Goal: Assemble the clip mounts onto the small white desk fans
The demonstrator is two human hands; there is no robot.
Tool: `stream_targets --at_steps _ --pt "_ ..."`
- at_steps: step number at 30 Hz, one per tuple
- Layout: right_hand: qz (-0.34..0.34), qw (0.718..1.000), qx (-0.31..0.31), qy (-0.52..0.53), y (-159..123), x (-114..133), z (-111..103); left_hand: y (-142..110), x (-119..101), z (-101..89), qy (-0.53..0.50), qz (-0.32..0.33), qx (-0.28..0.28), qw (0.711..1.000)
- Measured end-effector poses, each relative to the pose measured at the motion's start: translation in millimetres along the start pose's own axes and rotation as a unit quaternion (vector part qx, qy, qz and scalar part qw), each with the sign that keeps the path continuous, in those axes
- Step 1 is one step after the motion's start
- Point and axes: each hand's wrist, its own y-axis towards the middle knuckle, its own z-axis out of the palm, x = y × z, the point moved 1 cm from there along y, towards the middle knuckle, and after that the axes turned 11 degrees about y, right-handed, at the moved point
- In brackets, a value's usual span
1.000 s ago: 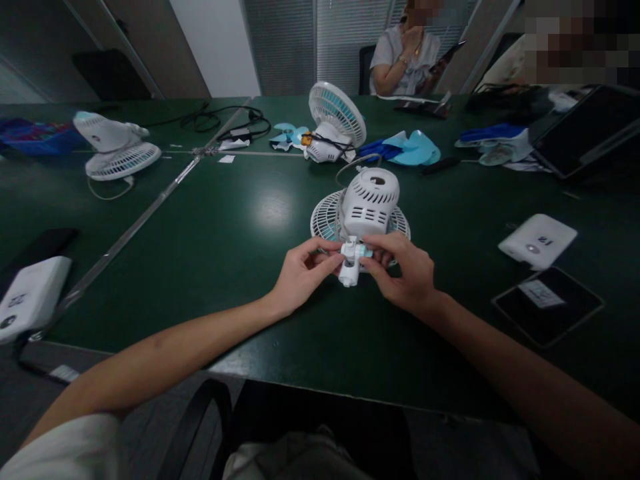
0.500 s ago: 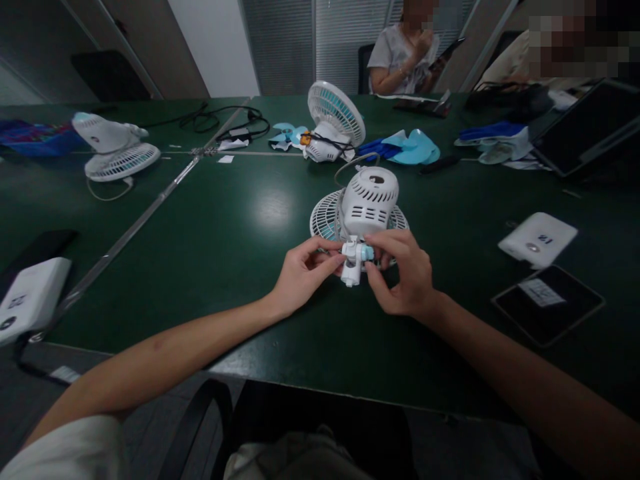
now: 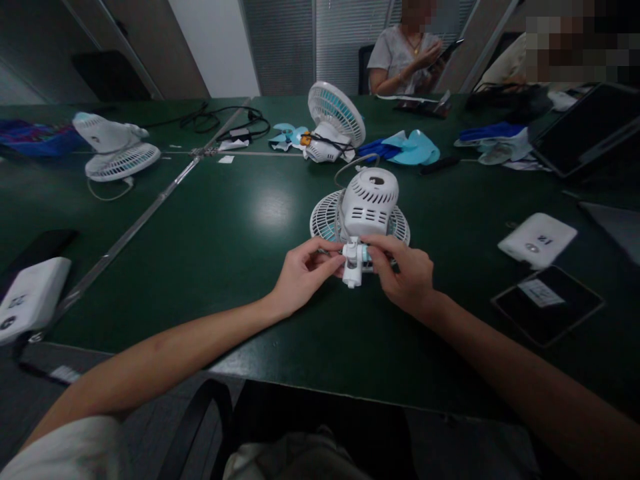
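In the head view a white fan [image 3: 373, 203] lies face down on the green table, its grille [image 3: 326, 217] against the surface. A white pivot bracket [image 3: 353, 270] sticks out from it toward me. My left hand [image 3: 305, 273] pinches the bracket's left side between thumb and fingers. On the other side, my right hand [image 3: 407, 273] has its thumb and fingers closed on a light blue knob [image 3: 365, 253], which they partly cover.
Another fan [image 3: 335, 123] stands farther back beside light blue fan blades [image 3: 413, 147]. A third fan [image 3: 117, 150] lies at the left. White power banks [image 3: 539, 240] and a black tablet-like slab [image 3: 547, 305] flank my arms. A person [image 3: 403, 63] sits across the table.
My right thumb and fingers have closed in around the blue knob, which was more exposed before. My left hand holds nearly the same place. The person opposite has lowered a hand to a dark device.
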Motion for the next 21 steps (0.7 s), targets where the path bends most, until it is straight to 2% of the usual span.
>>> stream_targets --at_steps 3,10,21 --pt "-0.005 1.0 0.007 0.025 0.2 1.5 -3.5 0.5 -0.1 0.0 0.002 -0.002 -0.002 1.0" --pt "-0.088 0.996 0.001 0.003 -0.7 2.5 -7.1 0.0 2.1 -0.1 -0.007 -0.007 -0.002 1.0" --pt "-0.041 0.999 -0.002 0.023 1.7 -1.3 -7.9 -0.1 0.6 -0.4 0.01 -0.007 0.0 1.0"
